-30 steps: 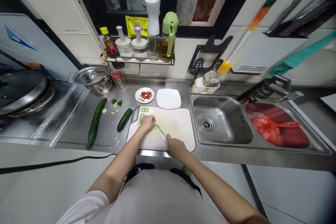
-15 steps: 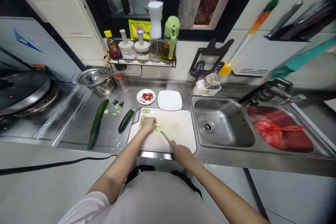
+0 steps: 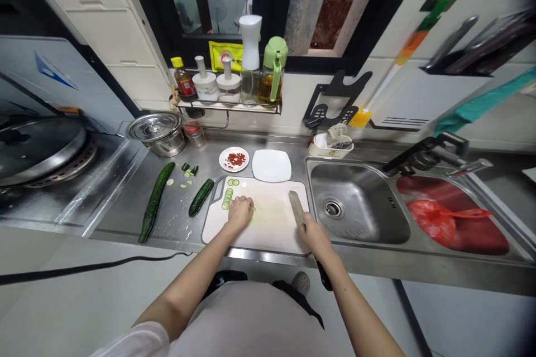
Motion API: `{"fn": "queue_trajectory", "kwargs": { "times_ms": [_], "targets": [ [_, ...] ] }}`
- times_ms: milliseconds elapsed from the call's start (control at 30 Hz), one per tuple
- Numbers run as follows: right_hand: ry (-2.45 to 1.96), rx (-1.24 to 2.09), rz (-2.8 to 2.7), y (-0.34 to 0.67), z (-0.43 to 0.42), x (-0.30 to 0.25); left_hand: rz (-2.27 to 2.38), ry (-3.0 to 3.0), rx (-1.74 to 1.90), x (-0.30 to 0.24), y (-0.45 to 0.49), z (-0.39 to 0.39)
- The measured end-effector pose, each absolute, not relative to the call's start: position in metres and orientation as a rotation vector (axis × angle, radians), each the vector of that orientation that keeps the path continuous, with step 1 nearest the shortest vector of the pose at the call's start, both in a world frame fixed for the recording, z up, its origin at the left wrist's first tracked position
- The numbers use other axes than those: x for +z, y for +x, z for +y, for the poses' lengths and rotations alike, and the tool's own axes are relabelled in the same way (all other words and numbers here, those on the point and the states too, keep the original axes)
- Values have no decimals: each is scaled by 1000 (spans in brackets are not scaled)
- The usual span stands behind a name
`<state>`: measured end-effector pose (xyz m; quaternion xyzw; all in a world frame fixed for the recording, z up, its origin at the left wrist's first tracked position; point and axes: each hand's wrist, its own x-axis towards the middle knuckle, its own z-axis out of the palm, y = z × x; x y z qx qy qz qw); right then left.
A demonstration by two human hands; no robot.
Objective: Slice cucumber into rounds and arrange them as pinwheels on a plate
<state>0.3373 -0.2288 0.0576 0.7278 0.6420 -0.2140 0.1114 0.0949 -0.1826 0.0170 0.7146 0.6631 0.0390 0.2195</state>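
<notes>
A white cutting board [image 3: 276, 237] with a grey edge lies on the steel counter. My left hand [image 3: 240, 213] rests on it with fingers curled together over a cucumber slice [image 3: 253, 208], whose green edge peeks out by the fingertips. Left of those fingers, several pale green cucumber slices [image 3: 228, 194] form an overlapping row. Gripped in my right hand [image 3: 315, 235] is a kitchen knife [image 3: 297, 207], its blade over the board's right side and pointing away from me. A short piece of cucumber [image 3: 201, 197] and a whole cucumber [image 3: 156, 202] lie left of the board.
Behind the board stand a plate of chopped red pieces [image 3: 234, 159] and a white plate [image 3: 271, 165]. Cucumber scraps [image 3: 186, 183] lie on the counter. A sink [image 3: 358, 201] is at the right, a lidded steel pot [image 3: 159, 134] at the back left, a condiment rack [image 3: 234, 105] above.
My right hand has drawn the knife away to the right, off the cucumber slice, and its blade now points away from me. My left hand has shifted slightly right over the slice.
</notes>
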Motion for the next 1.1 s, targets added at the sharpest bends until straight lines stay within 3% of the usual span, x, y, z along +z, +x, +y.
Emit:
{"fn": "queue_trajectory", "kwargs": {
  "times_ms": [633, 1100],
  "targets": [
    [2156, -586, 1819, 331, -213, 51, 2003, 1381, 630, 6, 31, -210],
    [2153, -583, 1798, 325, -211, 50, 2186, 1328, 525, -2, 6, -207]
  ]
}}
